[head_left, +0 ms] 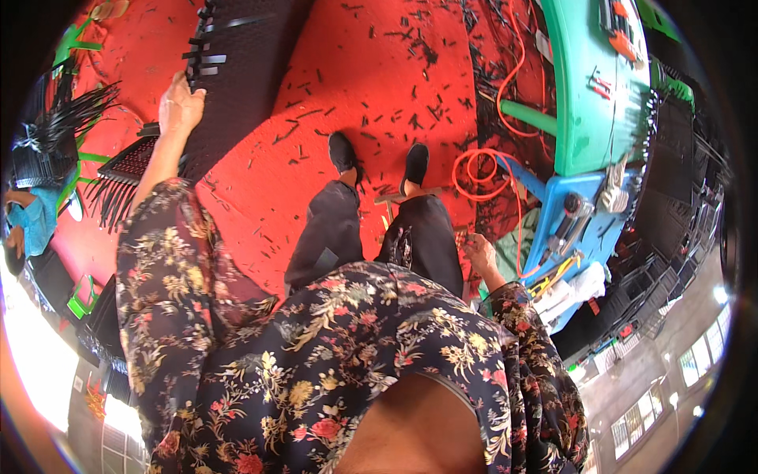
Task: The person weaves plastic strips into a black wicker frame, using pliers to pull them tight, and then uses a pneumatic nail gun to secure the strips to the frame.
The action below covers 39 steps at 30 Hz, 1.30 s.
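Note:
A large black woven panel (245, 79) rises at the upper left, with short strip ends (207, 63) sticking out along its left edge. My left hand (180, 109) is closed on that edge, just below those ends, its arm stretched forward. Beside my right thigh, my right hand (480, 254) is held low with its fingers curled together. Whatever they hold, if anything, is too small to make out.
Black strip scraps (304, 118) litter the red floor (332, 47). To the right stand a green table (580, 95) with tools and a blue table (568, 229) with a power tool (570, 221). An orange hose (474, 170) coils nearby. Another person's hand (17, 199) shows far left.

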Each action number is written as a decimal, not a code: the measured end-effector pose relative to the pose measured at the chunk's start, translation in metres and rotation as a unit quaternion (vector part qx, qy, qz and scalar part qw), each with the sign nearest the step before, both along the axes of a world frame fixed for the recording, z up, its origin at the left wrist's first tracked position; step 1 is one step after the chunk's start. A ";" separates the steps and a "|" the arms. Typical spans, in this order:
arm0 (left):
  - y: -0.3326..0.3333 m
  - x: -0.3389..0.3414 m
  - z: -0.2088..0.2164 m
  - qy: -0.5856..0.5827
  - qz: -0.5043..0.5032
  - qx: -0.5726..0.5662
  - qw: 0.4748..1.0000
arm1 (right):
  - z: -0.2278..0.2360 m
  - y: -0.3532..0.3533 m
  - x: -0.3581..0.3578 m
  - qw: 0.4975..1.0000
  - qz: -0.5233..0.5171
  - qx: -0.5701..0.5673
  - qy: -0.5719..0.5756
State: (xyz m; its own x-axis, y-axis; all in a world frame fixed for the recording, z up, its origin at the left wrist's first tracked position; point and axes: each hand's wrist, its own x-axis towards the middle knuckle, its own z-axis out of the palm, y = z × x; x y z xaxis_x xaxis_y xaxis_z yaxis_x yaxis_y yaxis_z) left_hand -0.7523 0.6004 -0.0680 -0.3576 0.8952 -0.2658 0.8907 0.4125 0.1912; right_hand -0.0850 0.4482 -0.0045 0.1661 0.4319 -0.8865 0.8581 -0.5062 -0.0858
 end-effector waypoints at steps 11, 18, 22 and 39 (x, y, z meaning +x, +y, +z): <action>-0.145 -0.038 -0.008 -0.095 -0.147 -0.033 0.984 | 0.001 -0.069 0.012 0.991 -0.126 -0.046 0.000; -0.236 -0.048 0.035 -0.116 -0.202 -0.012 0.973 | -0.015 -0.048 0.015 0.975 -0.205 -0.087 -0.007; -0.272 -0.023 0.080 -0.086 -0.066 -0.082 0.991 | -0.032 -0.027 0.026 0.952 -0.283 0.083 0.076; -0.161 -0.095 0.284 0.139 -0.024 0.147 0.979 | 0.030 0.363 -0.369 0.690 -0.025 0.184 0.700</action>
State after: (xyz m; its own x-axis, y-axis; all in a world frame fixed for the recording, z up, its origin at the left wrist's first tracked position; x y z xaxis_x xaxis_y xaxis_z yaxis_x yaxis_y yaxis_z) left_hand -0.8477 0.4397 0.2158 -0.3356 0.9357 0.1085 0.9420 0.3330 0.0423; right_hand -0.4543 0.8110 0.0257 -0.7182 0.6954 -0.0251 -0.2132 -0.2542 -0.9434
